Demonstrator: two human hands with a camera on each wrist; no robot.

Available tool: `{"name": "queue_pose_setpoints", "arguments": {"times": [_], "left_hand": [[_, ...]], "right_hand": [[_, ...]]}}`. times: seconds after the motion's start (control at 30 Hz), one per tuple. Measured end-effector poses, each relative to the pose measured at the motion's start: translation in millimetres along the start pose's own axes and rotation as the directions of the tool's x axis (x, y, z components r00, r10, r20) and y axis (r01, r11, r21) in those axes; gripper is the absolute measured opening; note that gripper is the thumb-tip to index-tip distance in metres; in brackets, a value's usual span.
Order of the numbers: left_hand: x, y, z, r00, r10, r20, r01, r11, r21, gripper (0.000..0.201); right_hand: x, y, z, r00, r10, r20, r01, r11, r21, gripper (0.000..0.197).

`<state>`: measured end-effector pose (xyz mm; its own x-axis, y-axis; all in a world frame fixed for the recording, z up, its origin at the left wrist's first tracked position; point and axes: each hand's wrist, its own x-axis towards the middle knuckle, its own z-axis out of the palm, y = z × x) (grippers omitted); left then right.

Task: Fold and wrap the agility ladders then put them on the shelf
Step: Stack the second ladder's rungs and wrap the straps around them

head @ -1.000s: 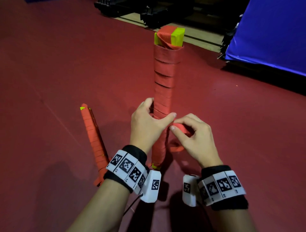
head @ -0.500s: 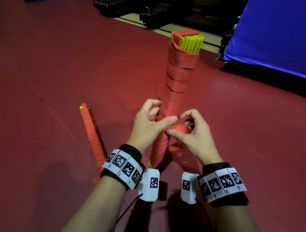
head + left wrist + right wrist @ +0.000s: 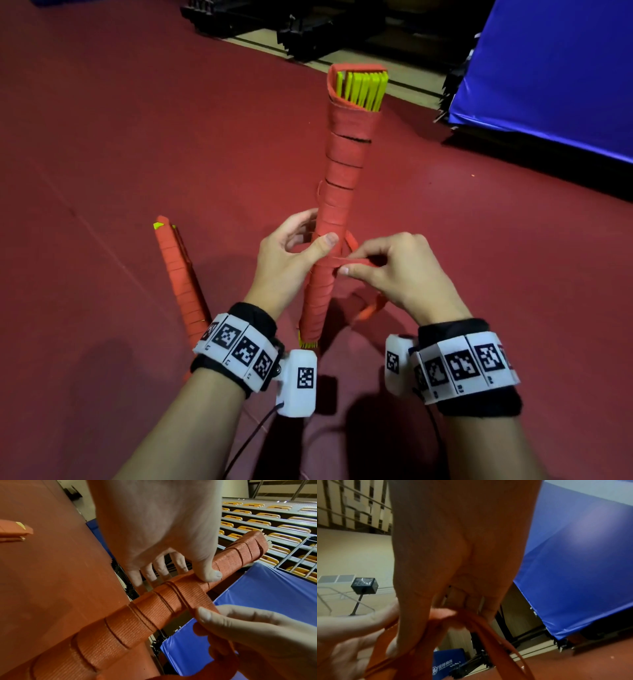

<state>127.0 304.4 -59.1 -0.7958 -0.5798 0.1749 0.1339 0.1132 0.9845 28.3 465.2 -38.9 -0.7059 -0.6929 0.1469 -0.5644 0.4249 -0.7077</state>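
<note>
Left hand is wrapped around the middle of the upright ladder bundle, thumb pressing the last turn flat, while the right hand, just beside it, pinches the loose strap and draws it across the front. The trick here, I'd say, is keeping that strap taut and flat against the previous turn, thumb pinning it until the next lap locks it. A finished bundle lies on the floor left of the left hand.
</note>
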Motion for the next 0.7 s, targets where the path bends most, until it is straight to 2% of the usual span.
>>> {"name": "queue_pose_setpoints", "arguments": {"times": [0.13,0.27,0.4,0.53,0.6,0.7], "left_hand": [[2.0,-1.3,-1.4,1.0,0.0,0.004,0.0,1.0,0.001,0.035],[1.3,0.1,-0.1,0.999,-0.025,0.021,0.025,1.0,-0.009,0.036],[0.2,2.3,-1.6,0.999,-0.032,0.042,0.034,0.999,-0.042,0.042],[0.9,0.8,-6.8,0.991,-0.069,0.113,0.078,0.994,-0.076,0.051],[-1.3,1.3,-6.0,0.996,-0.051,0.078,0.054,0.998,-0.036,0.041],[-4.8,4.0,-1.5,0.998,0.041,-0.039,-0.036,0.994,0.102,0.032]], "right_hand": [[-1.1,-3.1,4.9,0.98,-0.118,-0.159,0.134,0.987,0.092,0.015],[0.4,3.3,13.5,0.979,-0.069,-0.194,0.106,0.977,0.187,0.017],[-1.9,7.9,19.3,0.987,0.015,-0.158,0.027,0.967,0.254,0.019],[-2.3,7.6,27.8,0.999,0.036,0.0,-0.033,0.898,0.438,0.048],[-1.7,5.2,28.3,0.999,0.032,-0.014,-0.022,0.884,0.467,0.05],[0.2,1.7,26.9,0.988,0.056,-0.147,0.004,0.925,0.379,0.037]]}}
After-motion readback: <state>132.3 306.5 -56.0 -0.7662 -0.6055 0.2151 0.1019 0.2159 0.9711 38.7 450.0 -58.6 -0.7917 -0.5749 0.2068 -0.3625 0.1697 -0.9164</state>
